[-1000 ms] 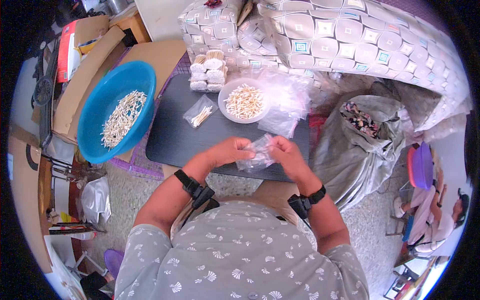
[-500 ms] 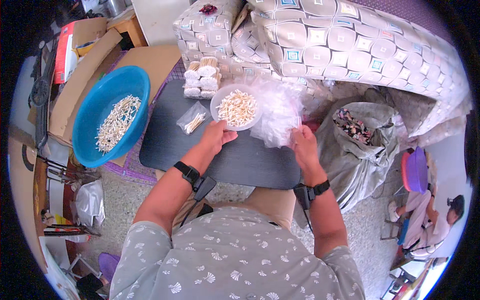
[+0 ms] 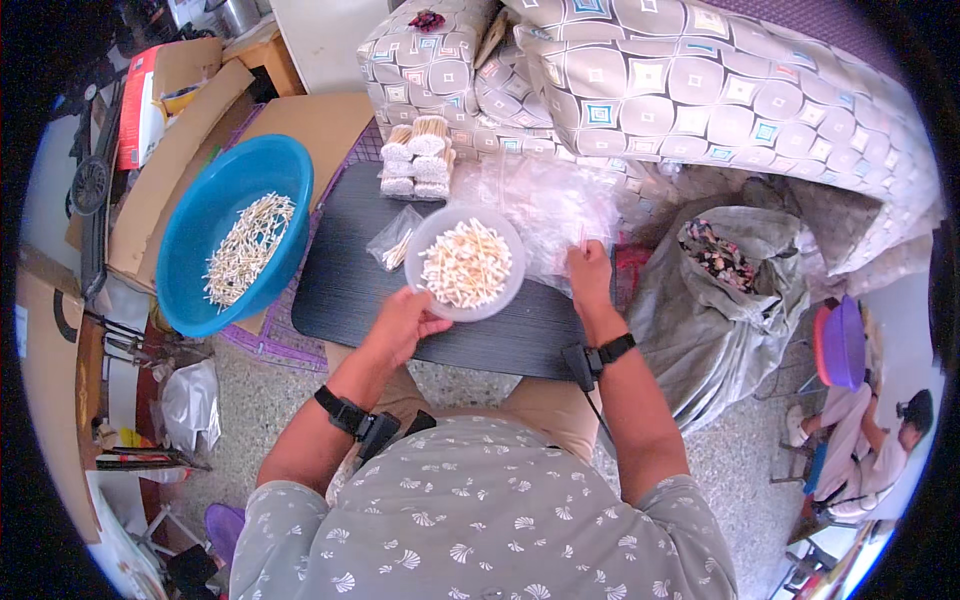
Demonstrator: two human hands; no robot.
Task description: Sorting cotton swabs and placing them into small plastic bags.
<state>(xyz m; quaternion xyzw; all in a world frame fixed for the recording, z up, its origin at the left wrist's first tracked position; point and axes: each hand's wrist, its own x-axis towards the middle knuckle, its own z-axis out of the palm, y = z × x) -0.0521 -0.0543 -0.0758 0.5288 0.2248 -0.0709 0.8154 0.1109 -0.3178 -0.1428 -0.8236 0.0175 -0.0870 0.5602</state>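
White-tipped cotton swabs [image 3: 466, 265] filled a round translucent plastic bowl [image 3: 452, 217] over the black rectangular tabletop [image 3: 340, 270]. The left hand's [image 3: 406, 322] fingers gripped the bowl's rim; the right hand's [image 3: 590, 272] pinched thin clear plastic bags [image 3: 545, 210].

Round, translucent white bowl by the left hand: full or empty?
Partly full: the bowl holds a broad heap of white-tipped cotton swabs, with bare wall around it; the heap's depth is unclear.

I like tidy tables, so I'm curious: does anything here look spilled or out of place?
Nothing stands out as spilled. The clear plastic bags look untidy, though, heaped loosely beside the neatly stacked swab bundles.
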